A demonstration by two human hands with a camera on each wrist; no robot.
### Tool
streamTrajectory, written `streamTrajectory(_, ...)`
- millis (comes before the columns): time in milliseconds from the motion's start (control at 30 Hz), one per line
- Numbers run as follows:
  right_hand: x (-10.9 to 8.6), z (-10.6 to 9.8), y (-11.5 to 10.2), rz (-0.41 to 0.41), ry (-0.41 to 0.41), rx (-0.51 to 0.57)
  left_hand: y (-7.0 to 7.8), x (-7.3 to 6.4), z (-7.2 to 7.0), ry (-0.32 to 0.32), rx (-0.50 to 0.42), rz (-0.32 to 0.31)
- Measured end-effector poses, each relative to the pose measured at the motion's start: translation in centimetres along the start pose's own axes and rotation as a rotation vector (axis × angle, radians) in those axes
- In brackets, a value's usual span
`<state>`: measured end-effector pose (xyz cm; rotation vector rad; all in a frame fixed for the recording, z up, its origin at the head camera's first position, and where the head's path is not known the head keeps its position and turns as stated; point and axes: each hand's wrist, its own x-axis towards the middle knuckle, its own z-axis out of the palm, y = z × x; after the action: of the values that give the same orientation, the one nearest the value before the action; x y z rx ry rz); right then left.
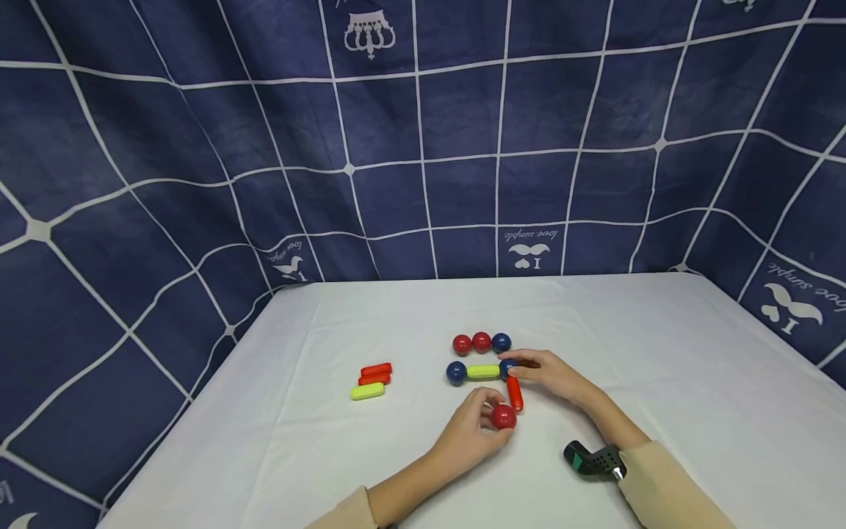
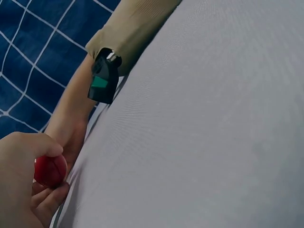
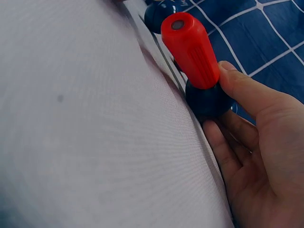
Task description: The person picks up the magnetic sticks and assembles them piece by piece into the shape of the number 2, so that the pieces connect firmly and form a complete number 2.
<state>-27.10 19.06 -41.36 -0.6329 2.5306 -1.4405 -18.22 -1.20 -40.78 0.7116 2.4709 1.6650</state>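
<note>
My left hand [image 1: 466, 432] grips a red ball [image 1: 504, 416] between thumb and fingers; the left wrist view shows the thumb over the same red ball [image 2: 51, 170]. Just beyond it, a red rod [image 1: 515, 394] points toward me from a blue ball [image 1: 508, 368]. My right hand [image 1: 552, 375] pinches that blue ball, and in the right wrist view the red rod [image 3: 192, 50] stands out from it, a round grey spot on its free end. A yellow-green rod [image 1: 483, 372] joins the held blue ball to another blue ball [image 1: 456, 372] on the left. The red ball is close to the rod's free end; contact cannot be told.
Behind the joined pieces lie two red balls [image 1: 481, 342] and a blue ball [image 1: 501, 342] in a row. Off to the left are two red rods [image 1: 375, 373] and a yellow-green rod [image 1: 367, 391]. The white-covered table [image 1: 317, 448] meets a blue checked curtain [image 1: 456, 191].
</note>
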Motion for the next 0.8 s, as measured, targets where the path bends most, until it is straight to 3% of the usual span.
streamTrajectory(267,0.1,-0.2,0.1,0.0,0.011,-0.007,-0.2,0.5,0.1,-0.062,0.044,-0.036)
streamTrajectory(467,0.2,-0.3,0.0,-0.009,0.015,-0.007,-0.3,0.9,0.5,-0.037,0.133,-0.008)
streamTrajectory(633,0.2,-0.3,-0.1,-0.012,0.018,-0.007,-0.2,1.2,1.2,0.012,0.049,-0.056)
streamTrajectory(800,0.2,-0.2,-0.1,-0.014,0.005,0.008,-0.1,1.3,1.7,0.049,-0.01,-0.056)
